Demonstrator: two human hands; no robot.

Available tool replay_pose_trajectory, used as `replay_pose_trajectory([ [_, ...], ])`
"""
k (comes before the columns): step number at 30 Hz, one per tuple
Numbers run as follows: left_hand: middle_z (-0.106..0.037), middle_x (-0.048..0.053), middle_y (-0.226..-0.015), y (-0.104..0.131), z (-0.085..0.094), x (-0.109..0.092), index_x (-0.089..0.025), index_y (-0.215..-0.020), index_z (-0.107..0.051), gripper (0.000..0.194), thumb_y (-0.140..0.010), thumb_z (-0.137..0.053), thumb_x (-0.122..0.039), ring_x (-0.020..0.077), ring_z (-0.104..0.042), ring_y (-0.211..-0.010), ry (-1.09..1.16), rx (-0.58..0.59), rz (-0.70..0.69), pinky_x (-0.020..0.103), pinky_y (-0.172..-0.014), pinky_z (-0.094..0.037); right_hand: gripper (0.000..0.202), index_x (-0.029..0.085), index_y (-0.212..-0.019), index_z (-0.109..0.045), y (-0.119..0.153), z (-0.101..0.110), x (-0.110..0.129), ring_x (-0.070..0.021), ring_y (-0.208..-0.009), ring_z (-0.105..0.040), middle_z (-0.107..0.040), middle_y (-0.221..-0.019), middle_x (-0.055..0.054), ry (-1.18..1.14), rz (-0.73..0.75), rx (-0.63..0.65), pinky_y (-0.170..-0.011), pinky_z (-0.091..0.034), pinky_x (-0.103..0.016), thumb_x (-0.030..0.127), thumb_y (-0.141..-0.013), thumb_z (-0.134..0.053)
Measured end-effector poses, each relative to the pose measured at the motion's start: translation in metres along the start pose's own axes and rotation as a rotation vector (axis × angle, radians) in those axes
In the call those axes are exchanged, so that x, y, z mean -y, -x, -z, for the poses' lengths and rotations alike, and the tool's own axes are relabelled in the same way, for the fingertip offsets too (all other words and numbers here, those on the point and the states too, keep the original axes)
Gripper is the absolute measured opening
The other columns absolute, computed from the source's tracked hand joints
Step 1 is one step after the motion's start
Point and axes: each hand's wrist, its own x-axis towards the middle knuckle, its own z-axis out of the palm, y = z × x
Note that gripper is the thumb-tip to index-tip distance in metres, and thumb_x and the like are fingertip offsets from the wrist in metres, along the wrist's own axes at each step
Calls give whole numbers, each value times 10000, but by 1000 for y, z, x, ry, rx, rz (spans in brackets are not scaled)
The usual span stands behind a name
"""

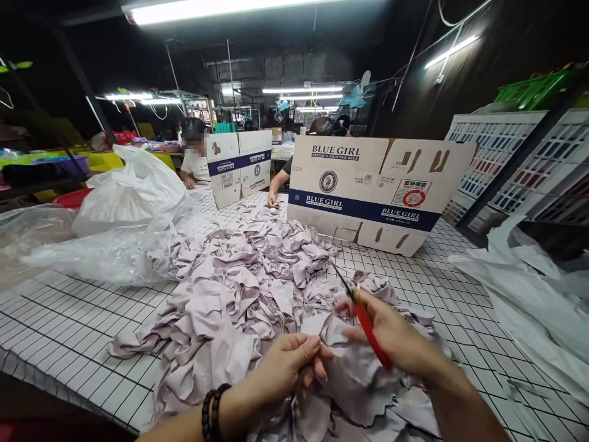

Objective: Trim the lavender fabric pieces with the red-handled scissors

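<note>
A large heap of pale lilac fabric pieces (pixel 230 291) covers the middle of the table. Low in the view, my left hand (pixel 294 362), with dark beads at the wrist, pinches the edge of one fabric piece (pixel 363 380) that hangs between my hands. To its right, my right hand (pixel 381 325) is closed around the scissors (pixel 370 334) with red handles, their dark blades pointing up and left over the heap. Motion blurs the right fingers and part of the held cloth.
Cardboard boxes (pixel 359 184) stand upright beyond the heap. Plastic bags (pixel 133 196) lie at the left, and white plastic sheeting (pixel 529 294) at the right. A person's hand (pixel 272 200) touches the heap's far edge; another person sits at the far left.
</note>
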Motion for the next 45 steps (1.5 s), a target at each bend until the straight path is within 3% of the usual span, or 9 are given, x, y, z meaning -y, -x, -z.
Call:
replay_pose_trajectory([
  [2,-555,-27,-587,2,3,14,-101,-835,-676,445,-725,-715,-531,37,-389,-376,154,-14,-4,174,-376,-378,353,226,-909,-568,32,-30,-19,-128,-475,-555,-580,-625,53,-382,-164,130,-441,-449,-240,353,-664,-788],
  [5,-544,-23,-590,9,2,19,-110,-824,-666,397,-748,-710,-497,47,-425,-380,209,30,-10,188,-390,-425,367,240,-825,-488,55,-68,-33,-149,-517,-581,-561,-615,58,-721,-292,76,-477,-465,-261,407,-692,-787],
  [8,-546,-3,-645,19,3,12,-111,-765,-673,437,-769,-672,-548,52,-474,-401,11,-44,-127,188,-401,-433,400,227,-736,-454,52,-78,-34,-143,-620,-594,-611,-704,27,-724,-272,-132,-566,-474,-251,387,-678,-816],
  [11,-567,110,-1128,27,6,5,-105,-731,-707,449,-796,-647,-545,-1,-492,-441,-219,-203,-305,190,-431,-449,383,213,-740,-481,45,-71,-32,-135,-664,-582,-637,-782,2,-648,-255,-242,-626,-471,-249,388,-684,-817],
  [14,-383,149,-1444,28,7,3,-104,-721,-723,418,-840,-618,-491,-24,-496,-441,-252,-161,-355,204,-437,-455,399,219,-759,-470,47,-71,-33,-144,-627,-576,-633,-756,-1,-629,-280,-249,-592,-465,-262,410,-683,-812],
  [18,-642,128,-998,20,4,9,-109,-682,-682,450,-806,-638,-539,72,-558,-483,-112,-16,-333,223,-459,-479,425,228,-770,-455,61,-70,-34,-163,-600,-588,-637,-755,-10,-567,-307,-169,-571,-485,-291,510,-693,-764],
  [27,-513,9,-653,16,6,15,-148,-659,-602,402,-930,-490,-423,94,-522,-501,-479,-46,-436,223,-518,-422,320,239,-741,-480,100,-20,8,-199,-656,-577,-596,-739,-10,519,-198,-54,-580,-475,-304,444,-721,-725],
  [35,-510,10,-625,21,6,12,-162,-673,-582,276,-907,-435,-159,129,-512,-616,-645,-18,-518,242,-619,-384,272,235,-769,-485,99,-36,7,-228,-718,-590,-594,-783,-32,646,-181,-54,-622,-477,-348,440,-771,-664],
  [45,-508,2,-600,21,7,14,-150,-644,-585,271,-888,-468,-162,109,-505,-554,-586,0,-497,222,-568,-383,246,227,-743,-510,96,-36,15,-212,-692,-589,-592,-737,-16,664,-152,-77,-611,-452,-321,421,-780,-656],
])
